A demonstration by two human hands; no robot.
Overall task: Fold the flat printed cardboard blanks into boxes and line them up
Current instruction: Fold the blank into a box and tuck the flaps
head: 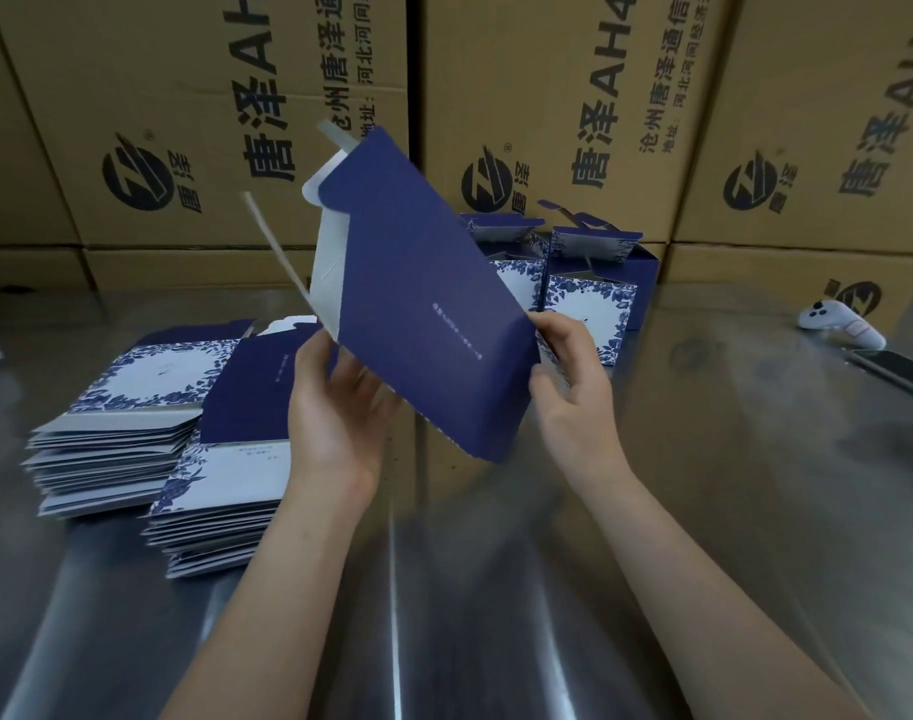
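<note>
far left: two stacks of flat blanks [117, 407] on the steel table [704, 511], edges fanned unevenly, the nearer stack touching the farther one. left hand [335, 407] is raised, fingers curled round the lower left edge of a part-opened blue box blank [423, 314]. the blank is held tilted in the air, white inside showing, top flaps loose. right hand [574, 387] pinches its lower right edge. behind, folded boxes [589, 304] stand side by side at the foot of the brown cartons [548, 96]. far right: white controller [841, 324] and dark phone [896, 371], well apart from the hands. steel surface shows under both forearms.
</note>
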